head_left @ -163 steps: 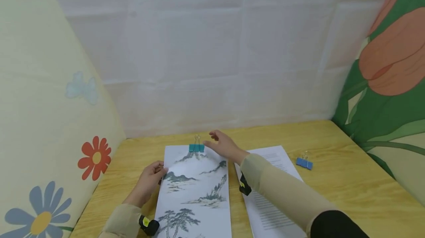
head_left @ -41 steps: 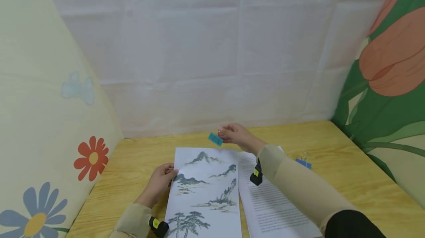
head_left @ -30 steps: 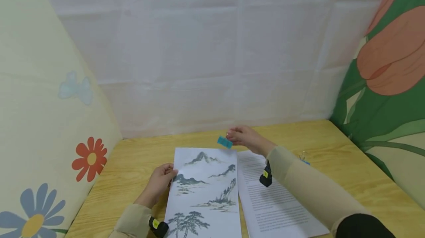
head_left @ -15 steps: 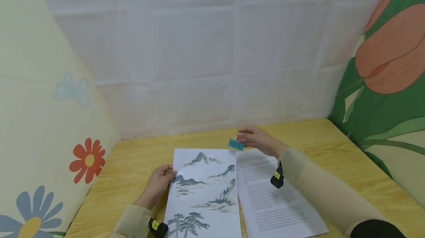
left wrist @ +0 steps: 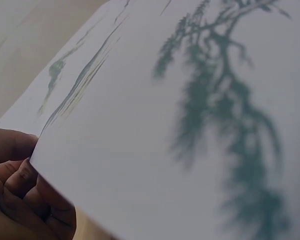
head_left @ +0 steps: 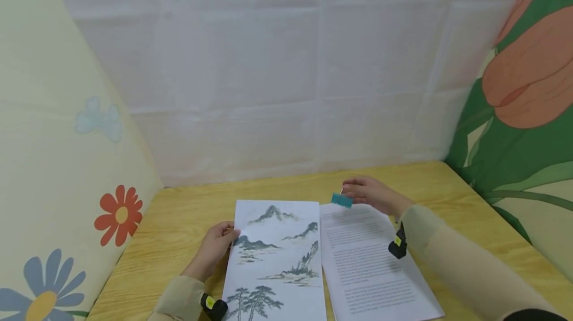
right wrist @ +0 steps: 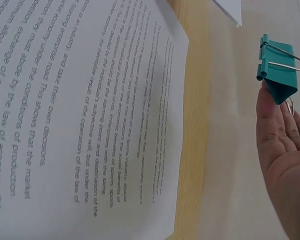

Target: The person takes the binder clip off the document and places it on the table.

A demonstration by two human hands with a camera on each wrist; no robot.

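A teal binder clip (head_left: 342,200) hangs from my right hand (head_left: 369,194), which pinches it by a wire handle above the top edge of the printed text pages (head_left: 371,261). In the right wrist view the teal clip (right wrist: 279,70) shows its wire handles, with nothing in its mouth. My left hand (head_left: 215,246) pinches the left edge of a sheet with ink-painted mountains and pines (head_left: 286,241). The left wrist view shows my thumb on top of this sheet (left wrist: 125,150) and curled fingers beneath its edge.
Both papers lie side by side on a yellow wood-grain table (head_left: 179,211). A white cloth (head_left: 268,112) hangs behind, with flower-printed panels on the left (head_left: 45,112) and right (head_left: 528,171).
The teal binder clip came off the top of the painted sheet in my right hand and moved right, over the text pages. My right arm now hides the blue clip. The left hand keeps its grip.
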